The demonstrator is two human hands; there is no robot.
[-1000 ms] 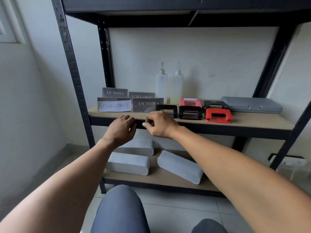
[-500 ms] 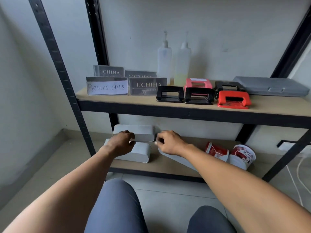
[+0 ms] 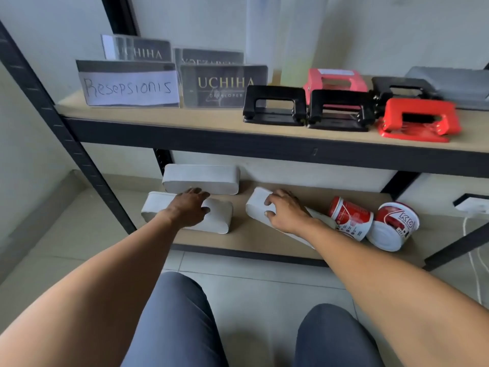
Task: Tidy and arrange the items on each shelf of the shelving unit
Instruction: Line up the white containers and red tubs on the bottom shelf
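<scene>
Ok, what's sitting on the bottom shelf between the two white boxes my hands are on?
Nothing: bare shelf board separates the left-hand box from the right-hand box, per the head view.

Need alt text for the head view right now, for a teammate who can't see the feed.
On the bottom shelf, the left hand rests on the front white box while the right hand grips the angled white box. A third white box sits behind; two red-and-white tubs lie tipped at right.
</scene>
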